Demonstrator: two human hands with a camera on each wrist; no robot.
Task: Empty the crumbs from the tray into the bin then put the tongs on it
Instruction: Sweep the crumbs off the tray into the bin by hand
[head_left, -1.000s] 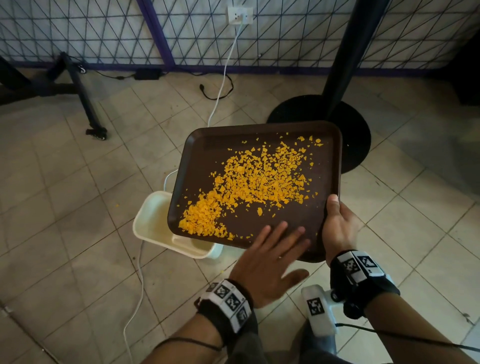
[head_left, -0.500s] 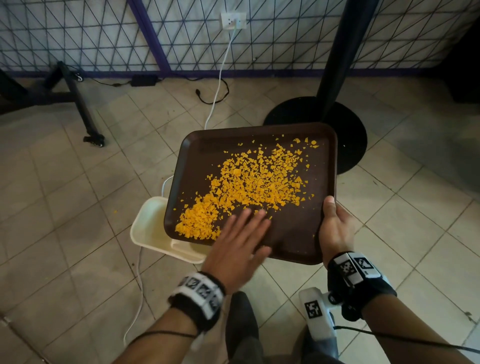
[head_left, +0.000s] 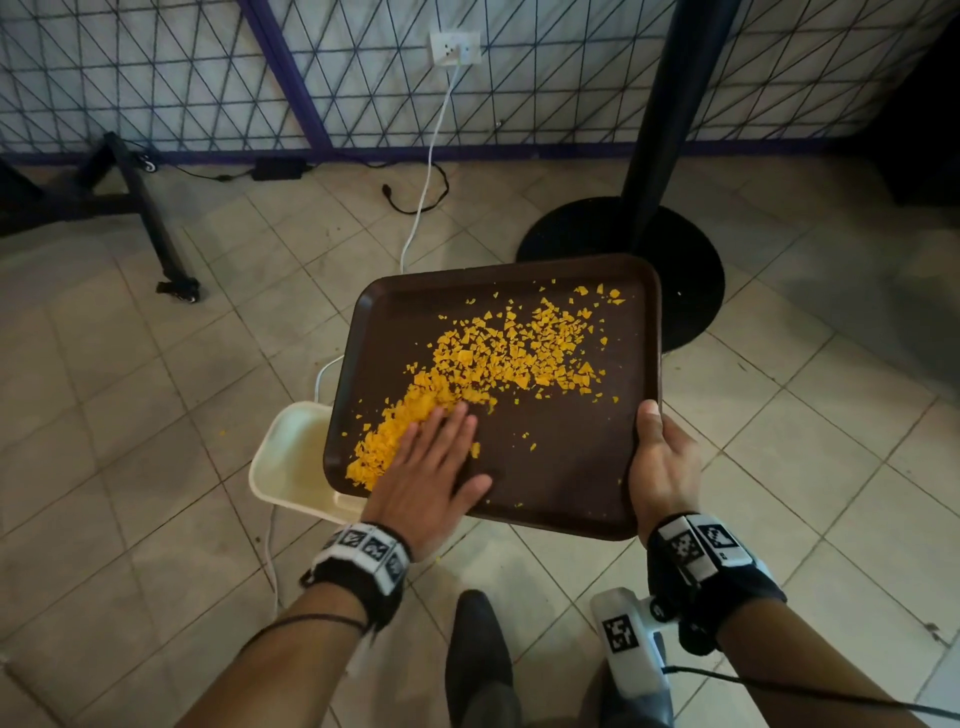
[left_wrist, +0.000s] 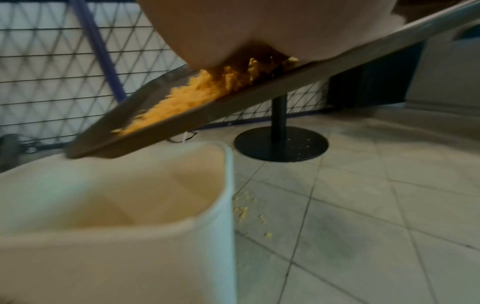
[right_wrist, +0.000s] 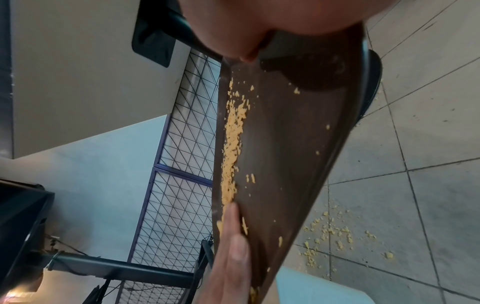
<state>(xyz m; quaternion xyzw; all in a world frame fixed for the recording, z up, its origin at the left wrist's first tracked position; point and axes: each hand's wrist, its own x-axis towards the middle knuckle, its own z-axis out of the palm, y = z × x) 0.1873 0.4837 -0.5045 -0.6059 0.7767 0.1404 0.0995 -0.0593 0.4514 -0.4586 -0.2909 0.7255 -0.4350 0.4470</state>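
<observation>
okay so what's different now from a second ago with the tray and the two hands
The left hand slid from the tray's near edge leftward across the tray, fingers flat, pushing the crumbs into a thicker heap at the low left corner above the bin. A bare streak shows behind it. The right hand holds the right edge as before; the tray stays tilted.

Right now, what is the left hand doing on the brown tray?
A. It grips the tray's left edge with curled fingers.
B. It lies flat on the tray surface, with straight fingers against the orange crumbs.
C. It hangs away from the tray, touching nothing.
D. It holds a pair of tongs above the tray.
B: the left hand lies flat on the tray, fingers straight against the crumbs, while the right hand holds the tray's edge.
</observation>
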